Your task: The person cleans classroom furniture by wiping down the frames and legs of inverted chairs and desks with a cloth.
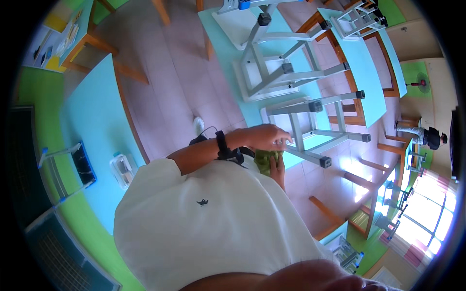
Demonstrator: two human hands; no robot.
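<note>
My left hand (pixel 267 137), with a black band on its wrist, reaches across in front of my body. Its fingers curl downward beside the near end of an upturned grey stool (pixel 313 131); what they close on, if anything, is hidden. Just below, my right hand (pixel 278 169) grips a bunched olive-green cloth (pixel 264 161), which hangs in front of my white shirt. That stool rests seat-down on a light-blue table (pixel 250 109), its black-capped legs pointing away from me. Another upturned stool (pixel 286 68) sits farther along the same table.
At the left, a blue table (pixel 92 111) carries a clear plastic box (pixel 122 169) and a blue-framed stool (pixel 82 165). More blue tables (pixel 366 82) with orange legs stand at the right. A person (pixel 429 137) is by the far right wall. Tiled floor (pixel 165 82) runs between tables.
</note>
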